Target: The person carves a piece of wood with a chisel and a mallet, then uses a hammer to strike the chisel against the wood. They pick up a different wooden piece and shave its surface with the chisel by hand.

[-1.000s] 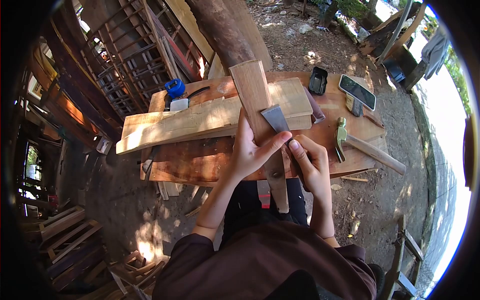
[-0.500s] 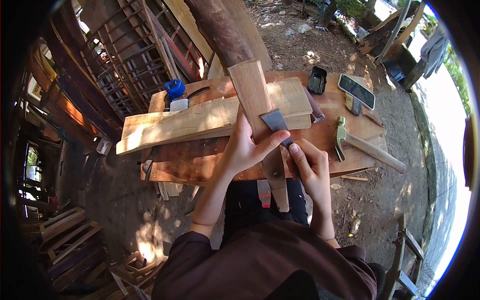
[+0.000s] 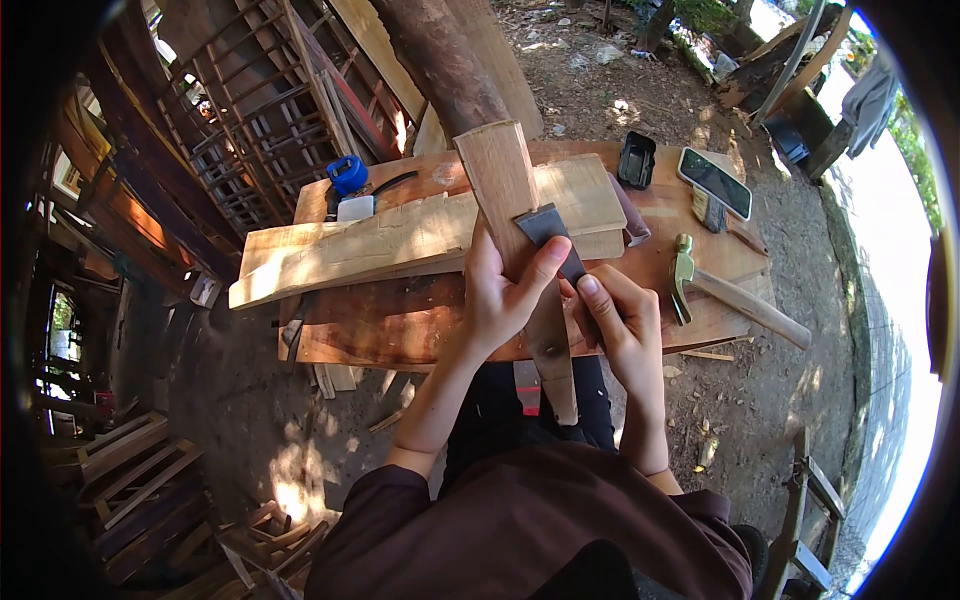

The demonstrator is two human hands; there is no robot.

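Note:
A narrow wooden board (image 3: 497, 175) stands tilted in front of me, its lower end near my lap. My left hand (image 3: 503, 290) is wrapped around its middle, with the thumb lying over the blade of a chisel. The flat steel chisel (image 3: 545, 228) rests its wide edge against the face of the board. Closed around the chisel's lower part is my right hand (image 3: 620, 315), thumb on top; the handle is mostly hidden by the fingers.
Thick planks (image 3: 400, 235) lie across the wooden bench (image 3: 390, 330). A claw hammer (image 3: 740, 295), a phone (image 3: 714, 183), a brush (image 3: 709, 212) and an open black case (image 3: 635, 160) are on the right. A blue object (image 3: 347, 175) sits at the back left, near a log (image 3: 440, 60).
The chisel edge has shifted slightly up and left along the board, and its blade looks darker. My left thumb has moved up with it; my right hand has risen a little.

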